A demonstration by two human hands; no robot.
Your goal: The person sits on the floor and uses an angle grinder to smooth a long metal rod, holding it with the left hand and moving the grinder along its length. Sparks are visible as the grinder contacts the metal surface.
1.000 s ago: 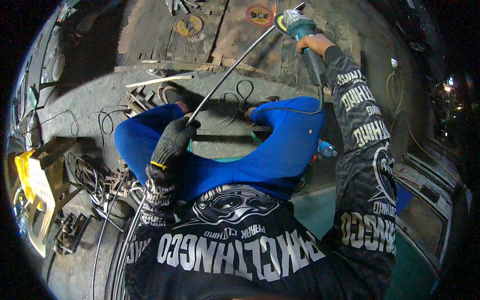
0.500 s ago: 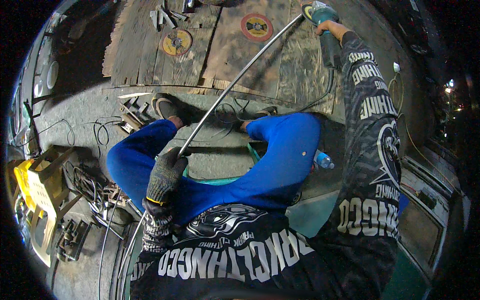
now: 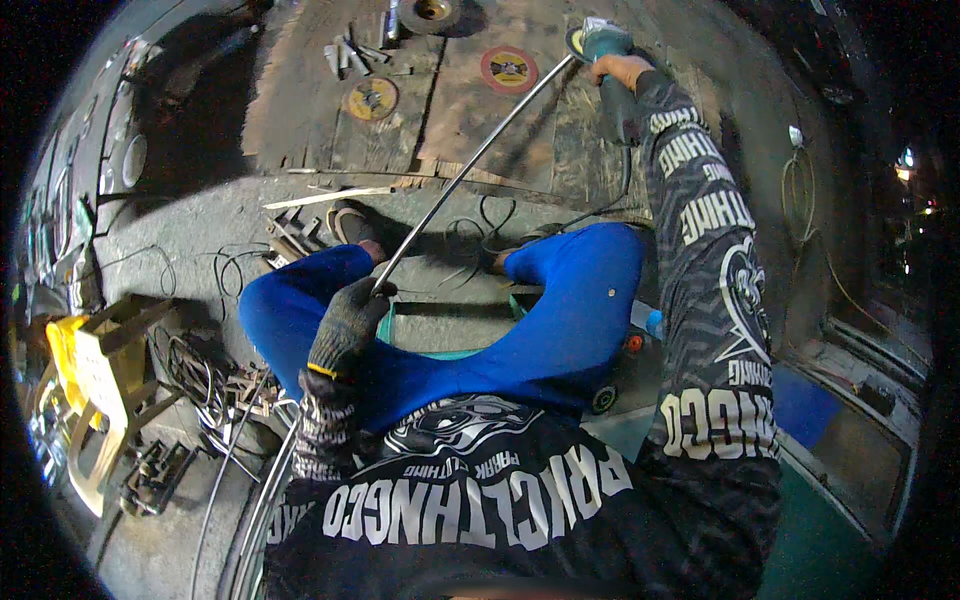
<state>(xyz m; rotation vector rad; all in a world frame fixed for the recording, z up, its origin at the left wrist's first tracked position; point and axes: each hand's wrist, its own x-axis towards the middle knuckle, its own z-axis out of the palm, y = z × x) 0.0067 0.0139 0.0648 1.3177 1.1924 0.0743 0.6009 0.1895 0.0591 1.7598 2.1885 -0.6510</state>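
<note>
My left hand (image 3: 348, 328), in a dark grey knitted glove with a yellow cuff edge, is closed around the near end of a thin, shiny metal rod (image 3: 470, 168). The rod slants away to the far right over wooden boards. Out there my bare right hand (image 3: 620, 72) grips a teal and black angle grinder (image 3: 606, 42). The grinder's disc (image 3: 576, 42) is at the rod's far tip; whether they touch cannot be made out. A power cord (image 3: 622, 185) trails from the tool toward my feet.
A yellow cutting disc (image 3: 372, 99), a red one (image 3: 509, 69) and cut metal pieces (image 3: 350, 55) lie on the boards, with a round wheel (image 3: 430, 12) beyond. At left stand a yellow plastic chair (image 3: 105, 375) and tangled cables (image 3: 190, 370). A bottle (image 3: 654, 322) is beside my right leg.
The grinder and my right hand have come left and a little nearer, along with the rod's far tip. My left hand keeps its grip. The whole view has shifted slightly.
</note>
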